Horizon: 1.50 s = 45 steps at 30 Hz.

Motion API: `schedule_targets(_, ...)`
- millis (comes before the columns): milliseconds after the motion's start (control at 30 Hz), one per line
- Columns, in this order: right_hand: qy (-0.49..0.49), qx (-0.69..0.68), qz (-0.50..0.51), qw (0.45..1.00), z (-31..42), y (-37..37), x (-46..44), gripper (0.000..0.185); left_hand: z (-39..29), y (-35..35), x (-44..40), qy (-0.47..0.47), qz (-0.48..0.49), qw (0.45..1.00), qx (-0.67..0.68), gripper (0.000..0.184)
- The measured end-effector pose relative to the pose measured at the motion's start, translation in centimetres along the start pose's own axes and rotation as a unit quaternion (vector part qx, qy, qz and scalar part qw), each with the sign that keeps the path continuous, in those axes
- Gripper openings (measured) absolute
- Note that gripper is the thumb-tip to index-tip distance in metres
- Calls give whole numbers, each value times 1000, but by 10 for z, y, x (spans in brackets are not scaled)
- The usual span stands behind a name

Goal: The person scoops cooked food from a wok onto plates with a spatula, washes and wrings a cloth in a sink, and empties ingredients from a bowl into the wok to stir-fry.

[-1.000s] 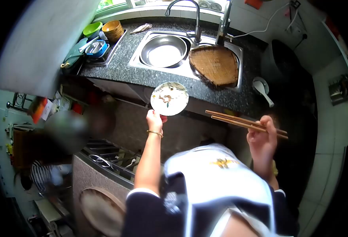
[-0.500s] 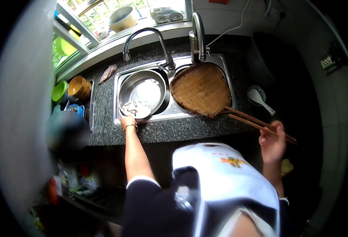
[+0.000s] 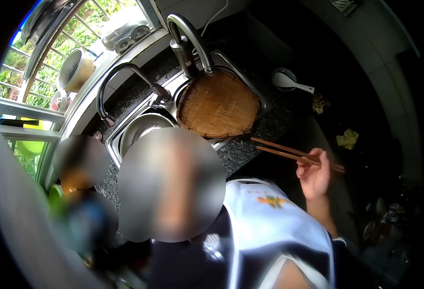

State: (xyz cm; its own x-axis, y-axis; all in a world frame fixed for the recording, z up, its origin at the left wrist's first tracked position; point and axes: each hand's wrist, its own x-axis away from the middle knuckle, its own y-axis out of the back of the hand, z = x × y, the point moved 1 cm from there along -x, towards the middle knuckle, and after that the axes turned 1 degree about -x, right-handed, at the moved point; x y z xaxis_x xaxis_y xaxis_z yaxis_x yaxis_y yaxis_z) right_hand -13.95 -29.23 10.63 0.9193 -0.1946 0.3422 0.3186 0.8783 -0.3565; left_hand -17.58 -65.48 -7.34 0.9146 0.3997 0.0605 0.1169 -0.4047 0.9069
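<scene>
My right hand [image 3: 314, 176] is closed around a pair of wooden chopsticks [image 3: 285, 151], whose tips point left past the counter's front edge. A round blurred patch covers my left hand and forearm, so neither its fingers nor the plate can be seen. Above the patch, part of a metal pan [image 3: 144, 126] shows in the left sink basin. The brown woven basket [image 3: 218, 105] lies over the right basin, beneath the taller faucet [image 3: 189, 43].
A second faucet [image 3: 130, 72] arches over the left basin. A white spoon [image 3: 294, 84] rests in a small bowl at the right. A pot [image 3: 76, 71] stands by the window at upper left. Blurred patches hide things on the left counter.
The view has swung right, so sink and basket appear rotated and further left. The plate went down toward the pan and is now hidden with my left hand. The chopsticks remain in my right hand.
</scene>
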Motion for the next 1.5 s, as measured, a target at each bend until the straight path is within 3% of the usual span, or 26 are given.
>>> schedule_targets(33,4,-1,-7,1000,1,4,3,29,-30,2,1,-59,1,998,-36,36)
schedule_targets(133,166,99,-6,981,15,21,14,32,-47,-37,-20,-224,-102,961,-125,32)
schedule_targets(233,321,385,-88,861,15,55,16,30,-73,-42,-31,-374,18,910,-178,15)
schedule_targets(300,346,342,-12,874,4,74,4,23,-135,2,-7,-464,5,882,-81,7)
schedule_targets(333,436,444,29,782,-3,84,-6,28,-163,19,8,-458,55,883,-86,6)
schedule_targets(400,467,547,97,688,12,69,-15,36,-197,28,40,-476,111,866,-102,5)
schedule_targets(500,476,625,154,599,21,57,-29,45,-251,57,89,-561,99,819,-70,7)
schedule_targets(533,431,626,189,622,20,67,-35,43,-263,64,101,-589,82,804,-12,8)
schedule_targets(567,457,604,212,618,29,70,-37,38,-276,76,109,-610,85,788,-10,12)
schedule_targets(633,481,545,262,635,55,74,-31,34,-289,96,116,-549,35,834,36,35)
schedule_targets(700,472,528,214,673,62,96,-21,37,-291,113,115,-484,-103,867,52,67)
schedule_targets(733,454,503,216,703,67,106,-18,39,-279,103,109,-441,-116,888,58,91)
schedule_targets(833,430,428,198,770,79,135,-12,46,-255,75,103,-398,-40,911,97,97)
schedule_targets(967,402,352,233,813,105,144,-11,43,-267,78,104,-400,-50,903,148,59)
schedule_targets(1000,429,300,220,823,99,149,-15,41,-271,90,95,-365,-40,894,257,33)
schedule_targets(1033,458,246,206,829,96,153,-22,40,-255,81,67,-341,-15,890,302,22)
schedule_targets(1067,399,313,265,820,114,154,-23,43,-262,106,50,-424,-43,841,334,21)
schedule_targets(1100,423,251,232,839,100,162,-32,43,-272,137,39,-501,-69,785,358,20)
schedule_targets(1133,449,188,200,850,86,170,-40,44,-277,164,30,-459,-31,778,429,16)
schedule_targets(1200,417,124,271,859,104,139,-48,39,-296,216,25,-377,-2,779,502,8)
schedule_targets(1267,390,37,295,872,116,105,-56,38,-302,243,-18,-468,84,693,543,15)
schedule_targets(1333,437,-17,257,862,101,83,-84,39,-317,261,-50,-492,183,606,597,19)
schedule_targets(1367,461,-42,237,854,94,72,-98,39,-332,269,-53,-444,184,604,635,19)
schedule_targets(1433,447,78,191,870,78,71,-142,48,-353,287,-77,-407,134,646,632,19)
schedule_targets(1467,450,105,176,869,90,54,-150,50,-370,302,-84,-422,133,642,625,19)
schedule_targets(1500,452,131,161,868,112,28,-149,53,-389,323,-87,-410,54,703,579,19)
